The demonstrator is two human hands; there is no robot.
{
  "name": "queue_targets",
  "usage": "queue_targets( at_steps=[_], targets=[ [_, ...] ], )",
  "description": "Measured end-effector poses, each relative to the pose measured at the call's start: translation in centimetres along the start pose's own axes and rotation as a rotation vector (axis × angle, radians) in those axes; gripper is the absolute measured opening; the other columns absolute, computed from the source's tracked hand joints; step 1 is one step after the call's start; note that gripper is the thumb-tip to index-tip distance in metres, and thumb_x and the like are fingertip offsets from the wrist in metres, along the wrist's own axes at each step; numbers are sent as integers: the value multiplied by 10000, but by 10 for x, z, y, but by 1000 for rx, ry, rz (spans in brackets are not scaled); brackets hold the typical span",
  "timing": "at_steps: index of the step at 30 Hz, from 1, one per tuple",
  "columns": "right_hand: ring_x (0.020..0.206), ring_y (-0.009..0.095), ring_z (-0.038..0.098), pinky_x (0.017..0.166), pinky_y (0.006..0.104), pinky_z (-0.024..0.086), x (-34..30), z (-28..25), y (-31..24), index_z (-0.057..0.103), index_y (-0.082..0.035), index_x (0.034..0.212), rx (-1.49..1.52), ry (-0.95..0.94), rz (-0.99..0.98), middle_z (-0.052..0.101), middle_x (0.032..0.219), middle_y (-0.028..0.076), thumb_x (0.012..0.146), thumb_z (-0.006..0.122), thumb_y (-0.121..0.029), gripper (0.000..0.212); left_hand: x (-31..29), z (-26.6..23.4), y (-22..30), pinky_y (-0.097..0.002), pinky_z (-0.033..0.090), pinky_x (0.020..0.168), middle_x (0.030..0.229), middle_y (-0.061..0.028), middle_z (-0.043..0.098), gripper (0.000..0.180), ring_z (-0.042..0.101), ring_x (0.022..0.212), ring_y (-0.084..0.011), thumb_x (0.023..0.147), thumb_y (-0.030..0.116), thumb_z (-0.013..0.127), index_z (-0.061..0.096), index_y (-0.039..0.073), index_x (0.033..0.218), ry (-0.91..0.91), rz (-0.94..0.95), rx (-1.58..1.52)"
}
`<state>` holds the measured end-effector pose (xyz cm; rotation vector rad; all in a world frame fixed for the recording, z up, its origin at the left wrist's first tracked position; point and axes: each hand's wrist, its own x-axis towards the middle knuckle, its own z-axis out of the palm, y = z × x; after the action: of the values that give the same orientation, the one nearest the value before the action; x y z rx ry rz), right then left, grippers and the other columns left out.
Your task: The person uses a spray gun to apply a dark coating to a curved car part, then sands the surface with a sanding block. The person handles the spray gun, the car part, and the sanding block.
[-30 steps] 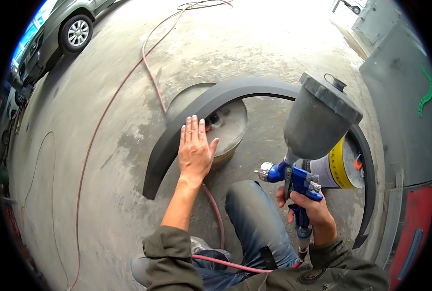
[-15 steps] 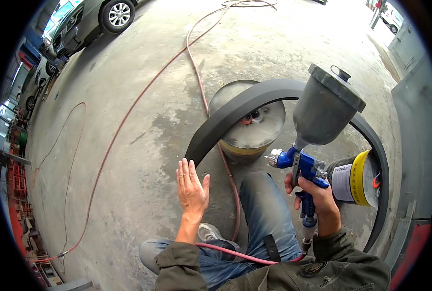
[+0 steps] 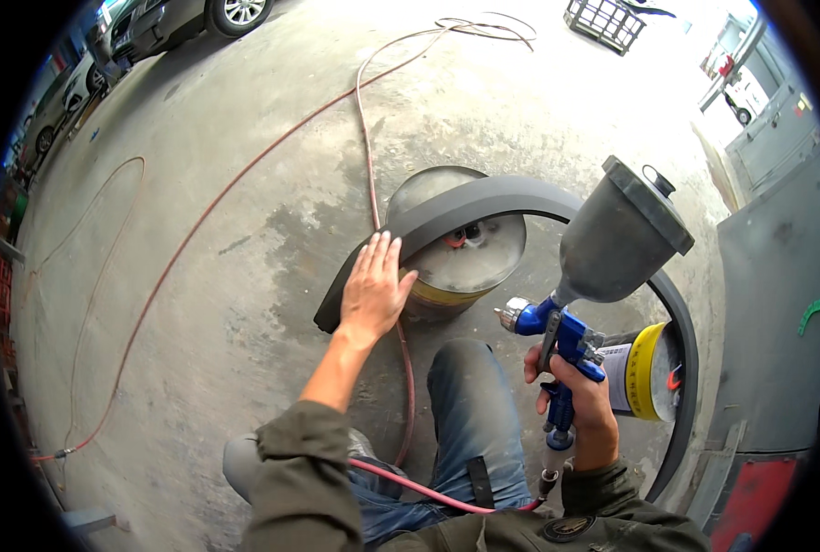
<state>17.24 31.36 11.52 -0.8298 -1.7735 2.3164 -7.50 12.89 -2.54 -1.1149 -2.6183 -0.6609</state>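
Observation:
A dark grey curved trim strip, like a wheel-arch moulding (image 3: 483, 195), rests across the top of a round drum (image 3: 433, 193) and arcs down to a yellow-banded bucket (image 3: 647, 373) lying on its side at the right. Flat against the trim's left part lies my left hand (image 3: 373, 287), fingers stretched out together. My right hand (image 3: 580, 391) is wrapped round the handle of a blue spray gun (image 3: 571, 336). On top of the gun sits a grey paint cup (image 3: 617, 235), its nozzle pointing left. A pink air hose (image 3: 419, 492) joins the gun's base and crosses my lap.
A reddish hose (image 3: 235, 189) winds over the concrete floor and runs behind the drum. At the far left stands a parked car (image 3: 175, 32). A black crate (image 3: 605, 26) lies at the back. Along the right side runs a grey metal cabinet or wall (image 3: 768, 276).
My left hand has moved up and along the trim, from its lower left end toward the drum. The spray gun stays in my right hand. The view has shifted slightly.

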Motion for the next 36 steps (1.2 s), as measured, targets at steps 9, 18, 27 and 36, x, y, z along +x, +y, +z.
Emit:
queue_targets(
  at_steps=[9, 18, 27, 36],
  targets=[
    [856, 206, 661, 478, 286, 559, 35, 20, -10, 577, 3, 1201, -21, -42, -7, 674, 1006, 141, 929, 647, -156, 323, -107, -78, -19, -424, 340, 1161, 1479, -236, 442, 632, 405, 1398, -363, 933, 290, 653, 440, -50, 1422, -126, -9, 8],
    [883, 223, 663, 484, 284, 557, 23, 64, -17, 574, -12, 1191, -179, -133, 63, 665, 1025, 149, 932, 632, -167, 308, -104, -88, -27, -396, 534, 888, 1186, -222, 656, 500, 671, 1011, -332, 890, 183, 710, 568, -27, 1321, 42, -338, -409],
    [880, 254, 663, 453, 272, 566, 22, 72, -28, 559, -7, 1155, -271, -213, 64, 647, 1024, 179, 906, 661, -205, 335, -87, -56, -50, -241, 535, 706, 937, -99, 746, 355, 664, 793, -86, 923, 157, 716, 658, -69, 1189, -118, -789, -1415],
    [876, 210, 669, 502, 270, 580, 36, 112, -54, 581, 17, 1190, -360, -116, 178, 672, 1024, 143, 917, 649, -149, 327, -65, -57, -82, -244, 525, 641, 890, -65, 731, 439, 664, 740, -85, 886, 171, 754, 595, -5, 1254, -436, -822, -1507]
  ],
)
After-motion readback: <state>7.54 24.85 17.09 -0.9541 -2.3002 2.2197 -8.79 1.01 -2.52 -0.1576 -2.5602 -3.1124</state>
